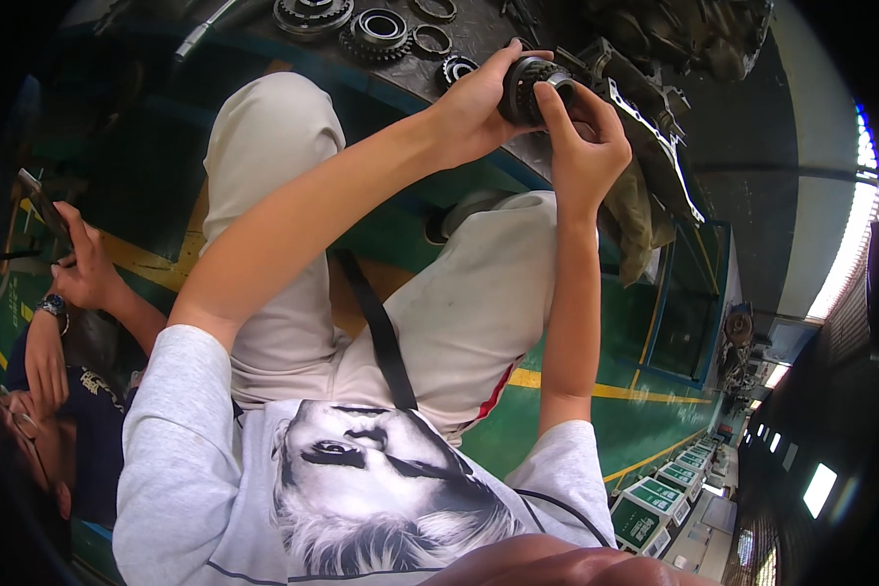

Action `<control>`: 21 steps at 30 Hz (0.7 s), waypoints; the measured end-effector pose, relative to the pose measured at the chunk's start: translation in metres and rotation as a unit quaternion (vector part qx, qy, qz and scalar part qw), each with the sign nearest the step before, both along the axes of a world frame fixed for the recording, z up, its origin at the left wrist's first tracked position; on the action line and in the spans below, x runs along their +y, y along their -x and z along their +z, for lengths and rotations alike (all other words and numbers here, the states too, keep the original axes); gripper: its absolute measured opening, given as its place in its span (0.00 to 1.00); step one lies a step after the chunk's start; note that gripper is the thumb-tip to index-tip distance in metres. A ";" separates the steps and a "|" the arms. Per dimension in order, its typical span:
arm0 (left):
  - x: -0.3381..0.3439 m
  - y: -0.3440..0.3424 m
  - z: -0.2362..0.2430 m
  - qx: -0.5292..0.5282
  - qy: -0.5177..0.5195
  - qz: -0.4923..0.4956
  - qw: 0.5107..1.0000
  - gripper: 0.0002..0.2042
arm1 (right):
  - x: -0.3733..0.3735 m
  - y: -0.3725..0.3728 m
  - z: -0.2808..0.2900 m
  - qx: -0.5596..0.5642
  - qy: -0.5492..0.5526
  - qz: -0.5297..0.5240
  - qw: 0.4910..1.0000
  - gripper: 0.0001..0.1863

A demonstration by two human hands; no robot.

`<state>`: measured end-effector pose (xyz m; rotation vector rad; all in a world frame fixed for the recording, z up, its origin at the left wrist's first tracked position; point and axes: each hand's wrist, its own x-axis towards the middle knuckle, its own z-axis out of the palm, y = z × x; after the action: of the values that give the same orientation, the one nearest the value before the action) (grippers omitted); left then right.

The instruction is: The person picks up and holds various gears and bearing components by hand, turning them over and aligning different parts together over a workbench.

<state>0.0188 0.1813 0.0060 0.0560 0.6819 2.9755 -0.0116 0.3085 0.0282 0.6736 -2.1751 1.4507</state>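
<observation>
Above the table's near edge, both my hands are on one dark metal gear [523, 90] with a toothed rim and a lighter ring on its right face. My left hand [479, 109] cups it from the left, the thumb lying over its top. From the right, my right hand [588, 137] pinches the lighter ring side between thumb and fingers; some of those fingertips are hidden. Just left of the held gear, a smaller gear ring [455, 70] lies on the table behind my left hand.
On the metal table [249, 37] lie a large gear [313, 14], another gear [379, 33], thin rings [432, 40] and a rod [203, 31]. A flat-edged metal casing [654, 132] and a brown cloth [635, 220] are at the right. A seated person [78, 391] holds a phone [47, 210] at left.
</observation>
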 end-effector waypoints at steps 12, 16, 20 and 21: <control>-0.003 0.002 -0.001 -0.050 0.006 -0.022 0.999 0.23 | 0.003 -0.001 0.001 -0.061 -0.030 0.017 0.998 0.25; -0.007 0.000 0.001 -0.053 0.006 -0.029 0.998 0.24 | 0.001 -0.002 0.006 0.009 -0.067 0.045 0.997 0.25; -0.013 0.001 -0.003 -0.044 0.025 -0.044 0.998 0.24 | 0.005 0.000 0.005 -0.003 -0.057 0.142 0.988 0.27; -0.015 0.003 -0.007 -0.025 0.027 -0.057 0.998 0.24 | 0.005 0.000 0.006 0.004 -0.062 0.164 0.984 0.28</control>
<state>0.0156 0.1667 -0.0006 0.0159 0.7283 2.8387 -0.0116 0.3140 0.0338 1.1252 -2.2409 1.4705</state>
